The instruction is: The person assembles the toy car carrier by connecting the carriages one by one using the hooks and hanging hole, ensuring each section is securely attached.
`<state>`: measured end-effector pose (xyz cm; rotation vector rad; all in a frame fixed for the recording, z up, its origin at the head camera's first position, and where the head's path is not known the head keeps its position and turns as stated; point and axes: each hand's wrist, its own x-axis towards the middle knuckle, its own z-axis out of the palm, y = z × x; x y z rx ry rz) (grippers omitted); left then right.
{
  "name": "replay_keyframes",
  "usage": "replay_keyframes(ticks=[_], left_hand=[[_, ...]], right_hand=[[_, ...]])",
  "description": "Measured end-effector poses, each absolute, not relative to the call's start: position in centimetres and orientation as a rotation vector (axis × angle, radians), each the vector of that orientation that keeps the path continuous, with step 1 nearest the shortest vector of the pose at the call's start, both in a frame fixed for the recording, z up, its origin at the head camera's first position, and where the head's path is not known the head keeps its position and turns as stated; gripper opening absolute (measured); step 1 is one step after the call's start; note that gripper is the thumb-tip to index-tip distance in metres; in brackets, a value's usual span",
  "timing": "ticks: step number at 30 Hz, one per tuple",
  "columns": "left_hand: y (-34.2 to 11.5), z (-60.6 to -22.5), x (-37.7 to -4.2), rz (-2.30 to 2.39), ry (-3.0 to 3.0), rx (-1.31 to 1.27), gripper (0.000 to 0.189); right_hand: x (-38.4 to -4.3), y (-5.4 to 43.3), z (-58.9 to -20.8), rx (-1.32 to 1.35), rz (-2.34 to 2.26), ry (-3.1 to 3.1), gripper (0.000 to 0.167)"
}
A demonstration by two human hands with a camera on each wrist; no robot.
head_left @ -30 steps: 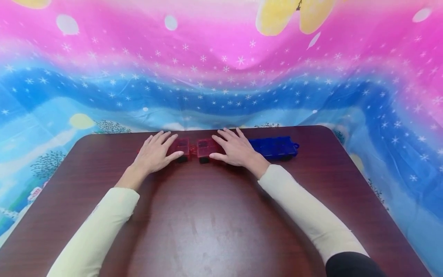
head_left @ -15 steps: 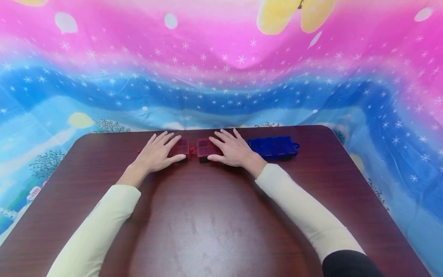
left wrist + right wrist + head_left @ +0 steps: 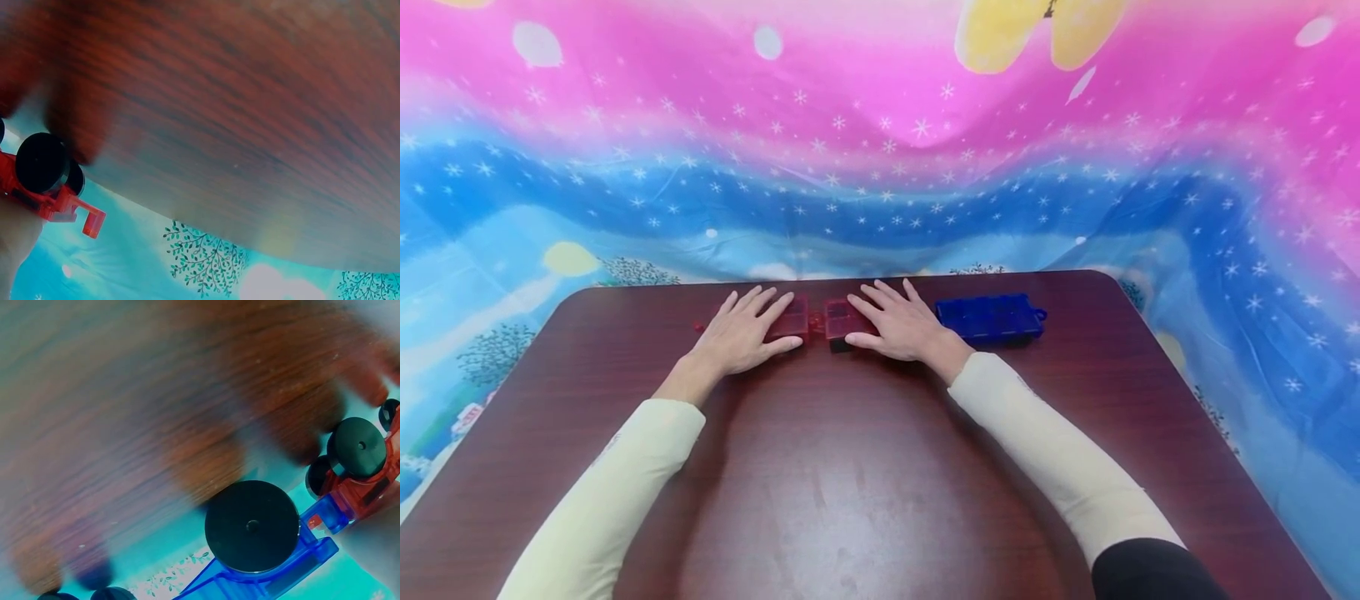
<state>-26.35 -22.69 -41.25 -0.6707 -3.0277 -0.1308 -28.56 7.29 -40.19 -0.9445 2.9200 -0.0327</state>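
Note:
Two see-through red toy wagons stand in a row on the dark wooden table, joined by a small red coupling (image 3: 816, 322). My left hand (image 3: 739, 335) lies with fingers spread over the left red wagon (image 3: 795, 315), covering much of it. Over the right red wagon (image 3: 838, 320) rests my right hand (image 3: 904, 325), its fingers straight and thumb apart. A blue toy wagon (image 3: 988, 318) stands just right of that hand. In the left wrist view a red hook (image 3: 94, 223) sticks out beyond a black wheel (image 3: 42, 162). The right wrist view has the blue wagon's end right at the red wagon's end.
The table's (image 3: 850, 467) far edge runs close behind the wagons. A printed cloth (image 3: 880, 192) with snowflakes hangs behind and along both sides. At the blue wagon's right end a blue loop (image 3: 1041, 316) points outward.
My right hand has slid slightly left over its red wagon, and my left hand has shifted slightly right. The wagons stay in about the same place.

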Motion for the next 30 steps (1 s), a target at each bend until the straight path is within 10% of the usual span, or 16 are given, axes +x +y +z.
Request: replay_keyframes(ticks=[30], left_hand=[[-23.4, -42.06, -26.19, -0.172, -2.943, -0.72, 0.079]], right_hand=[[-28.35, 7.36, -40.6, -0.954, 0.003, 2.918, 0.081]])
